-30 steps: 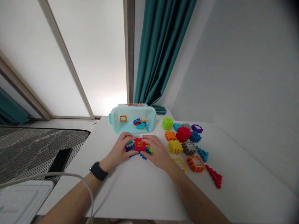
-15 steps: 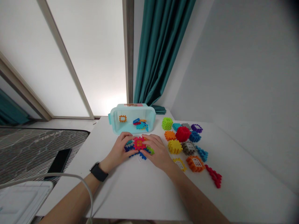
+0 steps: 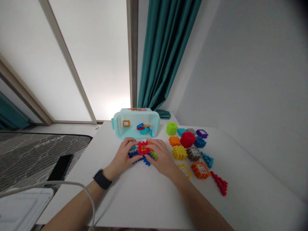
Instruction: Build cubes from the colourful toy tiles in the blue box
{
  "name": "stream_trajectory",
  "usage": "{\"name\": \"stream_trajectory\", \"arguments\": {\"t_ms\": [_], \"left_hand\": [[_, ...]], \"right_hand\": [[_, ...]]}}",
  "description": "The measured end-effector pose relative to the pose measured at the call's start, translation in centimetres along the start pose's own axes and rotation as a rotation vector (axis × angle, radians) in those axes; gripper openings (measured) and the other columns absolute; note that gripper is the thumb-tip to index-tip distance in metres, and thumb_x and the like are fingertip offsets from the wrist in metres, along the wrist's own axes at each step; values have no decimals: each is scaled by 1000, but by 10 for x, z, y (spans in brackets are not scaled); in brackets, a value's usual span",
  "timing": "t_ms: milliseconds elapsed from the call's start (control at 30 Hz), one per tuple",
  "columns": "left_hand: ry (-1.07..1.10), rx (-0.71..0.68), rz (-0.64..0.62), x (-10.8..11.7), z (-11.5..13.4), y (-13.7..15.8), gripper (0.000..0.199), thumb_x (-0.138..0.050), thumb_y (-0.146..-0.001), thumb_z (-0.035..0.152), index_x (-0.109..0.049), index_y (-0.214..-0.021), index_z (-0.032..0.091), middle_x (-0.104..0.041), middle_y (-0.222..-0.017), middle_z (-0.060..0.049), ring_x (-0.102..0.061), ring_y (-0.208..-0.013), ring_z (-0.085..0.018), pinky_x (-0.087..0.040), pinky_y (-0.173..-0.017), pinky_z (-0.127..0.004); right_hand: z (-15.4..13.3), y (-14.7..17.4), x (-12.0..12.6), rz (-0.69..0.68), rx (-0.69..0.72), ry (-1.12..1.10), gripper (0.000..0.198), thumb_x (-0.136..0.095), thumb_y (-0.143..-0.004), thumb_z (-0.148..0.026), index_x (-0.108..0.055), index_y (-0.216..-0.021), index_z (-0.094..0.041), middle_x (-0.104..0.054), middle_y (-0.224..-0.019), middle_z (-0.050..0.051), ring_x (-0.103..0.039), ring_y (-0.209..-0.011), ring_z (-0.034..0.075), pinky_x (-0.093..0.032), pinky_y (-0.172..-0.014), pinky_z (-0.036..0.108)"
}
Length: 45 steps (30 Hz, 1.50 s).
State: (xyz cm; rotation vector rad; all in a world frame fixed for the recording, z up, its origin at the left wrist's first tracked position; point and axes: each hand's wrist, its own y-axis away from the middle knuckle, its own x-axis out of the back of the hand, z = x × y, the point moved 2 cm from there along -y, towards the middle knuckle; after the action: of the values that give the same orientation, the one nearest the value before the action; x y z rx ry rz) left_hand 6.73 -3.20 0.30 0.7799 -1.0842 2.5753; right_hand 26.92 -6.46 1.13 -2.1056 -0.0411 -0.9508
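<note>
A red square building block [image 3: 143, 148] with notched edges and an orange window-like middle sits between my two hands. My left hand [image 3: 125, 153] grips its left side, thumb and fingers closed in. From the other side my right hand [image 3: 161, 155] holds the same block, its fingers over the right edge. Beneath and around it lie blue notched pieces [image 3: 146, 161], a teal one [image 3: 132, 148] at the left and a lime green one [image 3: 154, 156] at the right. My fingers partly hide these pieces.
Behind my hands, a light-teal bin [image 3: 115, 125] lies tipped toward me with several pieces inside. Right of my hands, several coloured blocks and a red jagged piece [image 3: 219, 183] spread over the white table [image 3: 144, 199]. A white cable [image 3: 79, 183] arches over my left forearm.
Both hands keep hold of the red block in nearly the same place. The view has shifted very slightly; nothing else has visibly moved.
</note>
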Motion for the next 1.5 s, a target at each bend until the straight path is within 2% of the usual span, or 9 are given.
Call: {"name": "stream_trajectory", "arguments": {"t_ms": [433,667,833,1000,1167,1333,1500], "left_hand": [[-44,39,-12,-4,12,-9,39,-72,-86,36,-60,-121,24,-56,-117,-8,-58,-110,-25,-50,-97,-44],[-85,7,-51,-6,18,-22,39,-70,-87,36,-58,-121,23,-56,-117,-9,-58,-108,-26,-50,-95,-43],[-67,-8,-60,-16,26,-32,36,-68,-88,34,-56,-120,22,-57,-118,-9,-58,-105,-25,-51,-93,-42],[-40,-37,-89,-37,33,-44,37,-69,-87,37,-56,-119,22,-57,-116,-9,-57,-108,-26,-49,-95,-43],[3,-69,-117,-68,41,-63,38,-70,-86,35,-57,-120,23,-56,-117,-9,-57,-109,-26,-49,-96,-44],[54,-118,-138,-103,48,-91,39,-70,-86,36,-59,-122,23,-58,-113,-9,-58,-106,-26,-50,-94,-43],[82,-126,-181,-137,47,-121,32,-66,-90,33,-63,-119,22,-56,-107,-7,-59,-99,-22,-52,-91,-40]], "right_hand": [[7,-1,14,-12,-22,33,32,-63,-92,-25,-59,-124,-27,-63,-132,8,-55,-119,27,-48,-103,51],[13,-2,21,3,-69,28,32,-64,-91,-25,-59,-123,-28,-62,-134,8,-54,-122,28,-47,-104,52],[16,-3,33,-26,-102,42,25,-63,-92,-24,-61,-117,-25,-62,-133,9,-53,-123,28,-45,-106,52],[23,6,58,-48,-119,74,26,-63,-92,-24,-61,-118,-25,-64,-129,9,-55,-121,27,-44,-106,51],[40,17,90,-24,-141,123,26,-65,-88,-21,-63,-115,-25,-66,-126,10,-58,-117,27,-44,-105,52],[71,25,122,4,-198,143,31,-68,-83,-17,-63,-113,-24,-67,-124,10,-59,-115,28,-46,-102,52],[110,33,148,18,-265,156,33,-71,-78,-17,-65,-110,-23,-69,-122,9,-60,-110,27,-47,-99,51]]}}
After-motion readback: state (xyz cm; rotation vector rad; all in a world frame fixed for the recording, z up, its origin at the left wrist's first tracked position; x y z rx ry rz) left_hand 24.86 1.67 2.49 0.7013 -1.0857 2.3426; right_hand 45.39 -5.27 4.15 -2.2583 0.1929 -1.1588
